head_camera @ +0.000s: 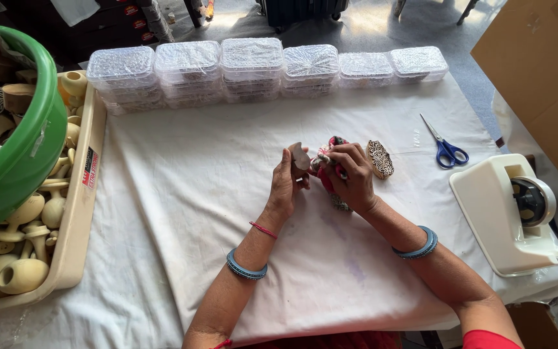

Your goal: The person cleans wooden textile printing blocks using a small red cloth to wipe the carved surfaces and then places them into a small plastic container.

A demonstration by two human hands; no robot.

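Note:
My left hand [287,182] grips a small pale wooden piece [300,157] at the middle of the white cloth-covered table [195,194]. My right hand [351,173] holds a small patterned cloth pouch [330,150] in red and green against that piece, fingers pinching its top. Just right of my right hand a carved wooden block [380,159] with an ornate face lies on the cloth. Both wrists carry blue bangles.
A row of stacked clear plastic boxes [253,68] lines the far edge. Blue-handled scissors [447,150] and a cream tape dispenser [510,213] are at right. At left, a beige tray [75,213] of pale wooden knobs and a green tub [24,155]. A cardboard box [540,71] stands far right.

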